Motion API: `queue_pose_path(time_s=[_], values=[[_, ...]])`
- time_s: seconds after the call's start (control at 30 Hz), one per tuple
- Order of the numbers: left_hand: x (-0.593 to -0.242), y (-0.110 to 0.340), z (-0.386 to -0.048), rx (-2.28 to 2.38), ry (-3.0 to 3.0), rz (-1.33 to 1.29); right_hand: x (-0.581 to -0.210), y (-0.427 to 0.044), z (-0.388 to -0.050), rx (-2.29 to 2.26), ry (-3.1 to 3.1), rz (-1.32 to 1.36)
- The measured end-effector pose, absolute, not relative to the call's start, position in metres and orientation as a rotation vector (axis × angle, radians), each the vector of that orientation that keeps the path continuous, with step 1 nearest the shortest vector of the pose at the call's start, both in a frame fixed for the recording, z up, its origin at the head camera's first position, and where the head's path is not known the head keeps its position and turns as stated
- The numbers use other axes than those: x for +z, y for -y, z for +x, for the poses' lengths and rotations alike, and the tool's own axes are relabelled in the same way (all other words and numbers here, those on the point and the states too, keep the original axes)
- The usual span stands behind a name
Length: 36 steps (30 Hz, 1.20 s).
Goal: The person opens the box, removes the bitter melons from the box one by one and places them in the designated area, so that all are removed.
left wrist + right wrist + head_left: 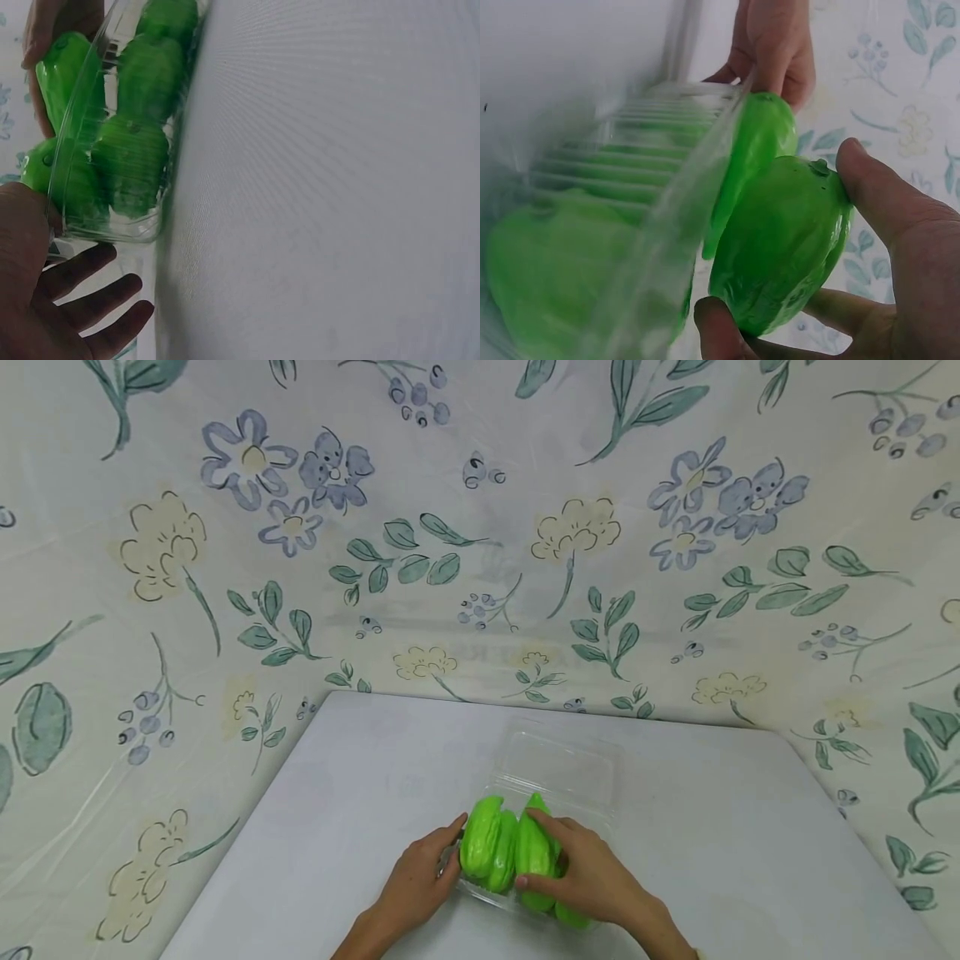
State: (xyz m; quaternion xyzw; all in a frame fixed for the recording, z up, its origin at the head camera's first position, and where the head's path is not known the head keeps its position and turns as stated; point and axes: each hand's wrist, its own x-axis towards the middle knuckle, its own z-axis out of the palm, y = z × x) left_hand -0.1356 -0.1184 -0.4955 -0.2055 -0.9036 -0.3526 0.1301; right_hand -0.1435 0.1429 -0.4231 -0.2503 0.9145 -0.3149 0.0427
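A clear plastic clamshell box (491, 897) holds several green, ridged, glossy vegetables (481, 842), two layers deep in the left wrist view. My right hand (581, 868) grips one green vegetable (780, 244) on the right side of the box, thumb at one end and fingers at the other. My left hand (423, 872) is at the box's left side, thumb and forefinger against it beside the leftmost vegetables. In the left wrist view, the other left fingers (105, 296) spread out loosely. The vegetables' exact kind is unclear.
The box's clear lid (558, 764) lies folded back, flat on the white table (375, 777). Behind and beside the table hangs a cloth (480, 593) printed with flowers and leaves.
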Motion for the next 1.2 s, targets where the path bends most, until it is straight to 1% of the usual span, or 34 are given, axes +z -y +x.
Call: queue_pose_path(time_s=[0.2, 0.47, 0.77, 1.0, 1.2], values=[[-0.496, 0.118, -0.137, -1.008, 2.64, -0.601, -0.418, -0.155, -0.146, -0.989, -2.78, -0.683], [-0.495, 0.119, -0.137, -0.998, 2.649, -0.587, -0.41, -0.174, -0.146, -1.156, -2.72, -0.661], [-0.496, 0.118, -0.137, -1.027, 2.665, -0.581, -0.405, -0.209, -0.142, -1.217, -2.775, -0.541], [-0.496, 0.118, -0.137, -1.046, 2.665, -0.578, -0.4, -0.231, -0.136, -1.171, -2.847, -0.346], [-0.497, 0.119, -0.137, -1.03, 2.663, -0.58, -0.405, -0.248, -0.131, -1.029, -2.894, -0.172]])
